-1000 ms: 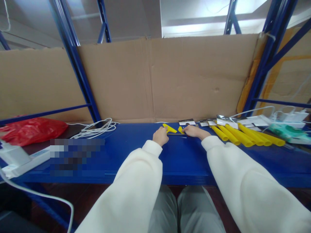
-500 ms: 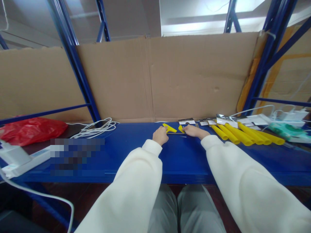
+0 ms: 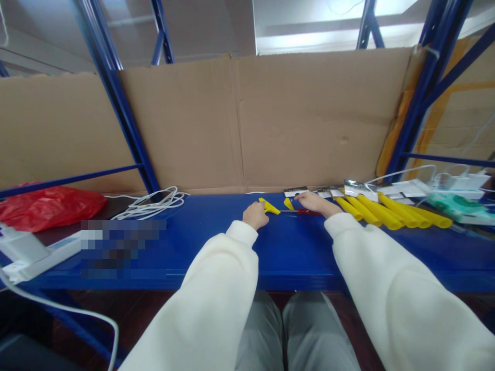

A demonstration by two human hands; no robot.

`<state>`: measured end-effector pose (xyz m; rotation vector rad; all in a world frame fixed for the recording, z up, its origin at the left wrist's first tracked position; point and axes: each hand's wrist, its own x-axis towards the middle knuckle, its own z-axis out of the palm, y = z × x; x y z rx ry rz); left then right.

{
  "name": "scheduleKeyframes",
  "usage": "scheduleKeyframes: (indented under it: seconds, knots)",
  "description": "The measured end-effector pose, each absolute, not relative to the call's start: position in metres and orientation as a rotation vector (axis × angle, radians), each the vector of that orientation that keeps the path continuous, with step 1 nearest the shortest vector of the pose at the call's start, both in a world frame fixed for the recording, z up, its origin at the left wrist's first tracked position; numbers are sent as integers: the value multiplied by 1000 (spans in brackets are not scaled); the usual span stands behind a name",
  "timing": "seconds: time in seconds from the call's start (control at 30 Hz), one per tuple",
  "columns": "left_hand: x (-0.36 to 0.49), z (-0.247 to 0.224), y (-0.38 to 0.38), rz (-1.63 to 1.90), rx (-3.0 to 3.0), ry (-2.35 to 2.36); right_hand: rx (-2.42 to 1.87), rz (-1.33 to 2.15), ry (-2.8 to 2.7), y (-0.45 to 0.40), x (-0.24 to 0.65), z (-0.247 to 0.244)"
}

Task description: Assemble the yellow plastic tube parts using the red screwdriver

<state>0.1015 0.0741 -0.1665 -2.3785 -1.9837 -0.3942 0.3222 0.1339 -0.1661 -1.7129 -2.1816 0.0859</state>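
My left hand [image 3: 256, 216] is closed around one end of a yellow plastic piece [image 3: 272, 207], whose other end sticks out to the right over the blue shelf. A smaller yellow piece [image 3: 288, 204] lies just right of it, clear of my fingers. My right hand [image 3: 308, 201] is raised slightly beside that small piece, fingertips drawn together; what they hold, if anything, is too small to name. Under the right hand lies a screwdriver [image 3: 307, 212] with a red handle and thin shaft, its shaft pointing left toward the yellow piece.
Several yellow tubes [image 3: 386, 214] lie at the right, by silvery and white packets [image 3: 361, 191]. White cables [image 3: 152, 205], a red plastic bag [image 3: 50, 206] and a power strip [image 3: 58, 257] occupy the left. A cardboard panel [image 3: 240, 129] stands behind the blue shelf [image 3: 216, 247].
My right hand has let go of the small yellow piece and shifted slightly right and up, uncovering the screwdriver's red handle. The left hand stays almost still.
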Motion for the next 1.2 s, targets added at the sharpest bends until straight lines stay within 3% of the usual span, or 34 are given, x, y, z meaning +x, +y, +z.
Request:
scheduleKeyframes:
  seconds: [0.73, 1.2]
  knots:
    - [85, -145, 67, -22, -2384, -2133, -1766, 121, -2248, 117, 328, -159]
    - [94, -149, 64, -86, -2340, -2171, -1842, 187, -2251, 142, 316, -171]
